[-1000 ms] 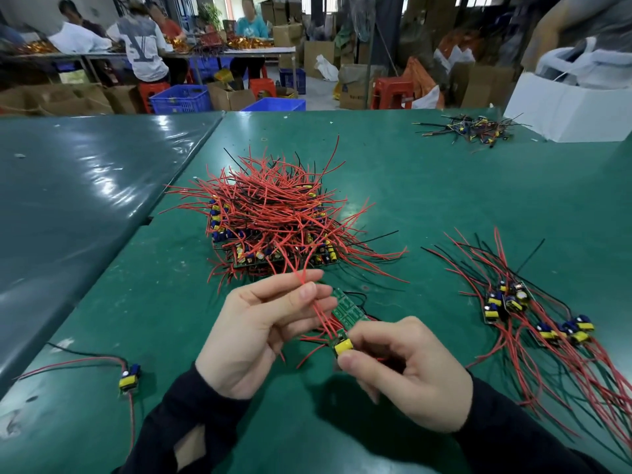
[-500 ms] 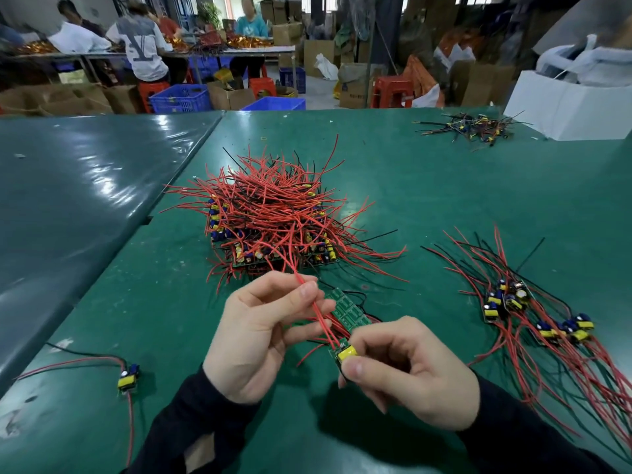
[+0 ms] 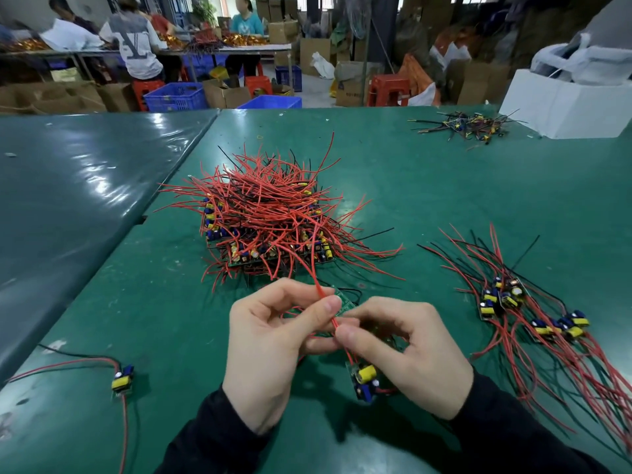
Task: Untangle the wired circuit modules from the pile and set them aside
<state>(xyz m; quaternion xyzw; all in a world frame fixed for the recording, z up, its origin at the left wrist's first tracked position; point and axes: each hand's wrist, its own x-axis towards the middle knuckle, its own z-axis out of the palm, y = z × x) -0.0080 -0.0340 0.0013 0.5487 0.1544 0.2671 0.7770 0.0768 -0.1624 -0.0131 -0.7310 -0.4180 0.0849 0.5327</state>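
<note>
A tangled pile of circuit modules (image 3: 266, 220) with red and black wires sits mid-table. In front of it my left hand (image 3: 270, 343) pinches a red wire (image 3: 316, 282) that runs up into the pile. My right hand (image 3: 407, 354) pinches the same wire lower down, and a small module (image 3: 364, 379) with a yellow and a blue part hangs below its fingers. A green board (image 3: 343, 301) shows between the two hands. A spread of separated modules (image 3: 533, 313) lies to the right.
A single module (image 3: 122, 379) with red and black leads lies at the near left. A small wire bundle (image 3: 468, 124) and a white box (image 3: 564, 100) stand at the far right. A second darker table (image 3: 68, 186) adjoins on the left. People work at a bench behind.
The module has dropped from between my right fingertips to hang below the hand. Both hands have closed together on the red wire.
</note>
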